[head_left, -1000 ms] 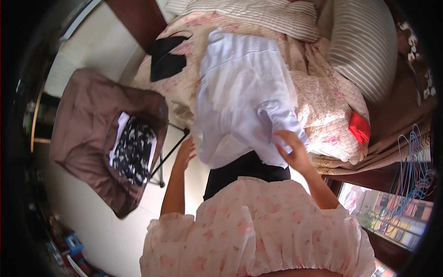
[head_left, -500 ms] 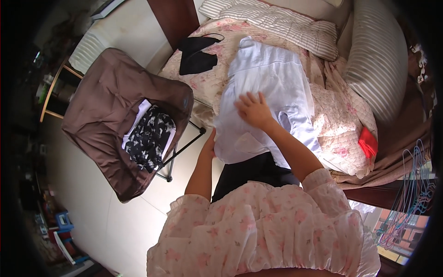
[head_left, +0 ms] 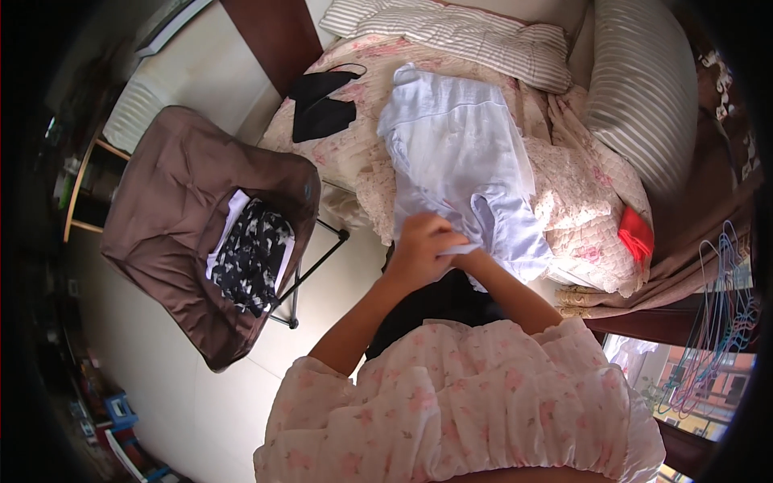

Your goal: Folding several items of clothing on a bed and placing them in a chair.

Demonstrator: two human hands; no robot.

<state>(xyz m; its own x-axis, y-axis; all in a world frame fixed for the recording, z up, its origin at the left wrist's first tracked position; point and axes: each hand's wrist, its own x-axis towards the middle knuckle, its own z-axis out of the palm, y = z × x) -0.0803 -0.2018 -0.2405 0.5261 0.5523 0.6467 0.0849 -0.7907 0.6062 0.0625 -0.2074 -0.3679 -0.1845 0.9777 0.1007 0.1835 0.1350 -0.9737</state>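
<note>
A pale blue shirt (head_left: 459,121) lies spread on the bed, its lower end hanging over the near edge toward me. My left hand (head_left: 424,245) has its fingers closed on a bunched lower edge of the shirt, in front of my body. Close against it on the right is my right hand (head_left: 470,259), at the same bit of cloth; its fingers are mostly hidden behind the left hand and the fabric. A sleeve-like fold lies on the shirt's right side.
The bed has a floral quilt (head_left: 576,181), striped pillows (head_left: 644,97), a black garment (head_left: 324,119) and a red cloth (head_left: 636,233). A brown folding chair (head_left: 185,169) at left holds a black-and-white patterned garment (head_left: 254,253). Several hangers (head_left: 717,322) hang at right.
My right hand has come down from the shirt's middle to its lower edge. My left hand has moved up and right to meet it, and the lower left of the shirt is gathered.
</note>
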